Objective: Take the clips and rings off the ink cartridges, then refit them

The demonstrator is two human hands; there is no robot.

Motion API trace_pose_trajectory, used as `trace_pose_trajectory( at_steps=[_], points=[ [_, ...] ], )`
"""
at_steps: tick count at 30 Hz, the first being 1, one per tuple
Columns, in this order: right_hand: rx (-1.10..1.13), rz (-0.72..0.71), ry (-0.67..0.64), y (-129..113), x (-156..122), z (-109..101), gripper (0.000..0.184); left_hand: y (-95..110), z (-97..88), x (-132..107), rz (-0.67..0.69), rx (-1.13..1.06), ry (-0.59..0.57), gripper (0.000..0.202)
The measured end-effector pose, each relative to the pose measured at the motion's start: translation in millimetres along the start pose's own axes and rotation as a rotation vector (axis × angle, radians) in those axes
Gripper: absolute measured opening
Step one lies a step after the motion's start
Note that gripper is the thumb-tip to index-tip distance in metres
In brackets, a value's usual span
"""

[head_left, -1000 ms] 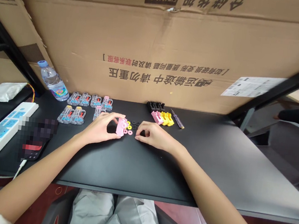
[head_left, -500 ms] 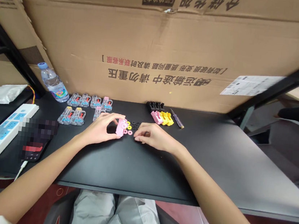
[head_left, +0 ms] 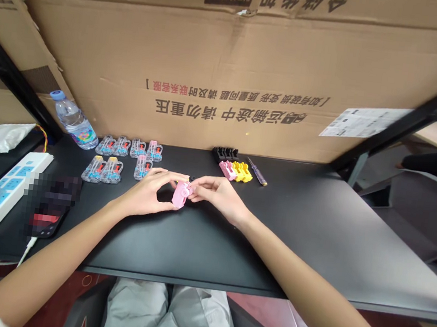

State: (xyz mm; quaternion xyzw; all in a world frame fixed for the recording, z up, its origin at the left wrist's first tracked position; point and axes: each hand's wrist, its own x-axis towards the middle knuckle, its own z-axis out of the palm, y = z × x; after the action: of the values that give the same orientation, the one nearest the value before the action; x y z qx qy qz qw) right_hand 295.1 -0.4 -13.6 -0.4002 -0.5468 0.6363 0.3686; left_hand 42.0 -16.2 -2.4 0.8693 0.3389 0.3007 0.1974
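My left hand (head_left: 150, 193) grips a small pink plastic part (head_left: 180, 195) between thumb and fingers, just above the black table (head_left: 184, 244). A round feature shows on the part's face. My right hand (head_left: 217, 194) is at its right side with fingertips pinched against it; whatever is between those fingertips is too small to make out. Behind the hands a bit of a small black ring (head_left: 191, 178) shows, and the rest of the ring pile is hidden. Left of my left hand lies a clear plastic assembly with a pink top (head_left: 143, 167).
More clear assemblies (head_left: 111, 170) sit at the back left, near a water bottle (head_left: 74, 120). Black (head_left: 225, 155), pink (head_left: 227, 170) and yellow parts (head_left: 242, 171) lie beside a screwdriver (head_left: 257, 171). A phone (head_left: 51, 212) and power strip (head_left: 3, 193) are left; cardboard (head_left: 232, 54) stands behind.
My right hand has moved left from the ring pile to the pink part. My left hand has shifted slightly right with the part, which is now turned a little. The view has moved slightly.
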Motion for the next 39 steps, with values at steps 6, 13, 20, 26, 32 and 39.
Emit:
trace_pose_trajectory(
  at_steps=[6,13,20,26,32,39],
  points=[
    [0.004,0.001,0.000,-2.3,-2.1,1.8,0.044,-5.1,1.9,-0.7,0.032,0.043,-0.022,0.058],
    [-0.156,-0.142,0.010,3.9,-3.8,10.5,0.045,-0.9,3.6,-1.7,0.109,0.108,0.002,0.050],
    [-0.198,-0.253,0.063,1.6,-7.2,14.8,0.048,0.9,3.1,-0.8,0.219,0.165,0.043,0.048],
    [-0.298,-0.369,0.096,5.4,-8.5,15.7,0.044,1.0,1.7,-0.4,0.174,0.209,0.028,0.048],
    [-0.261,-0.406,0.199,1.2,-11.6,19.2,0.045,1.5,-2.3,0.3,0.115,0.231,0.151,0.052],
    [-0.323,-0.378,0.199,-5.1,-18.0,16.7,0.046,-0.6,-2.4,0.7,0.046,0.227,0.216,0.056]
  ],
)
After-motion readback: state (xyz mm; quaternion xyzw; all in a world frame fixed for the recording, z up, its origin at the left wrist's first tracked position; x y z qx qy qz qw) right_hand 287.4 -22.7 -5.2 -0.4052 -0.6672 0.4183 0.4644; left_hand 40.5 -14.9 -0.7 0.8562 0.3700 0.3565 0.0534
